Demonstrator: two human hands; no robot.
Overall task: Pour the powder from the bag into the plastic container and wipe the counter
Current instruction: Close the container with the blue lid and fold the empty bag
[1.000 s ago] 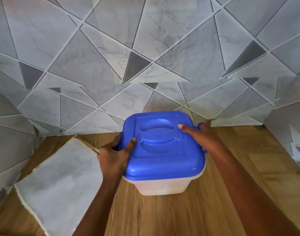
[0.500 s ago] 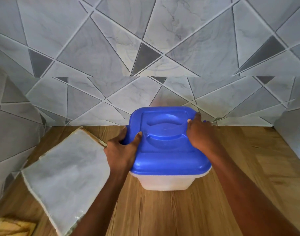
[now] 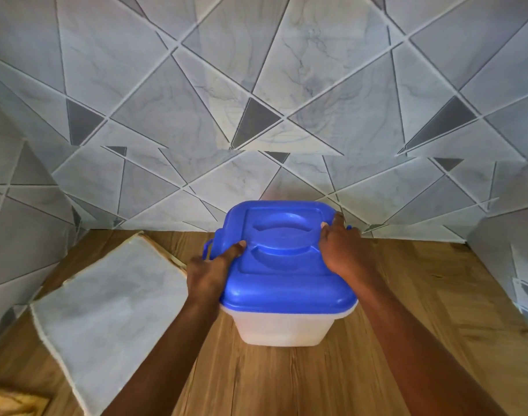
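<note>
Left hand (image 3: 210, 273) and right hand (image 3: 340, 250) gripping blue lid (image 3: 283, 259) on plastic container (image 3: 282, 327), grey slab (image 3: 106, 313) just left, tiled wall (image 3: 256, 115) behind

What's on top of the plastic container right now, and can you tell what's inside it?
A blue lid covers the plastic container, with the left hand and right hand gripping its sides. The contents are hidden: the lid covers the opening and the white walls are too cloudy to see through.

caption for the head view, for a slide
Both hands, left and right, grip the blue lid on a white container standing on a wooden counter.
</note>
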